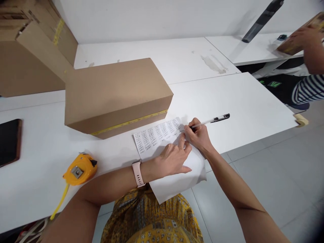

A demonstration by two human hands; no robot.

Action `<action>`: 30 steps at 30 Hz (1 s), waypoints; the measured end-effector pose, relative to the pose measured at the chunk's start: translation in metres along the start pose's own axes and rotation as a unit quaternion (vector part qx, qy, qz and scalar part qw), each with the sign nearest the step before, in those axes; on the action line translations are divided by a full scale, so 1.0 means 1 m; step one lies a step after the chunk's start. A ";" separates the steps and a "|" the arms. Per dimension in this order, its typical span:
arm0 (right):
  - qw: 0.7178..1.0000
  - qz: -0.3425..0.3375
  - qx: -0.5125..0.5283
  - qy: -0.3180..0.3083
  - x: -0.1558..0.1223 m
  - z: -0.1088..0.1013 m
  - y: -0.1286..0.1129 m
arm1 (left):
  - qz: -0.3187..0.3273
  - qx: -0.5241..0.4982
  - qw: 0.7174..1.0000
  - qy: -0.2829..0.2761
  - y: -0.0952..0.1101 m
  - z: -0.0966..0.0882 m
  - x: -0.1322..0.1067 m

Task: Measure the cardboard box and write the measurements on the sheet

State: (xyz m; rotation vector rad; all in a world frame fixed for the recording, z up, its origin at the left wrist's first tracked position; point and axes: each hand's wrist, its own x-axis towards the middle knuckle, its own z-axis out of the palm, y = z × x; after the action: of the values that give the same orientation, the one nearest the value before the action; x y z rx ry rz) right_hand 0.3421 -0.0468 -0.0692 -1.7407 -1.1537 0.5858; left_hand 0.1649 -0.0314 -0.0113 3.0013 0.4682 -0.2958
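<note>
My right hand point(198, 135) is closed round a pen point(209, 121), its tip at the upper right of a white sheet of paper point(172, 187). Columns of small handwriting fill the sheet's upper part, and its lower part hangs past the table edge. My left hand point(174, 158) rests on the paper with its fingers spread, the fingertips close to the pen tip. A pinkish watch strap point(138, 173) circles my left wrist. Just beyond the paper sits a closed cardboard box point(118, 91) with a yellow measuring tape strip along its near side.
An orange tape measure point(82, 169) lies left of my left forearm, its yellow blade hanging over the edge. A dark phone point(9, 141) is farther left. Larger cardboard boxes point(30, 64) stand behind. At right, another person's hand point(307, 37) touches a box near a dark roll point(263, 22).
</note>
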 end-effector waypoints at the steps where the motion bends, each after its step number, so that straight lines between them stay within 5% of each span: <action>1: 1.000 0.001 0.001 0.002 0.000 0.000 0.000 | 0.000 0.001 1.000 0.002 0.000 0.001 0.000; 16: 1.000 -0.009 -0.007 0.005 -0.001 0.000 -0.002 | -0.003 -0.001 1.000 0.000 0.000 0.001 0.000; 23: 0.988 -0.039 -0.012 0.148 0.006 -0.012 0.009 | -0.010 0.006 1.000 0.007 0.002 0.005 0.002; 30: 0.936 -0.124 -0.307 0.117 0.018 -0.065 0.053 | -0.015 -0.008 1.000 -0.025 0.002 -0.006 -0.011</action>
State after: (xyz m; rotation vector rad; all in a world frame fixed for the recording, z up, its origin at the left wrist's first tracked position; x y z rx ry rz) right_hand 0.4246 -0.0656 -0.0850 -2.0584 -1.4479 -0.1634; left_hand 0.1566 -0.0362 -0.0028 2.9659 0.5090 -0.3681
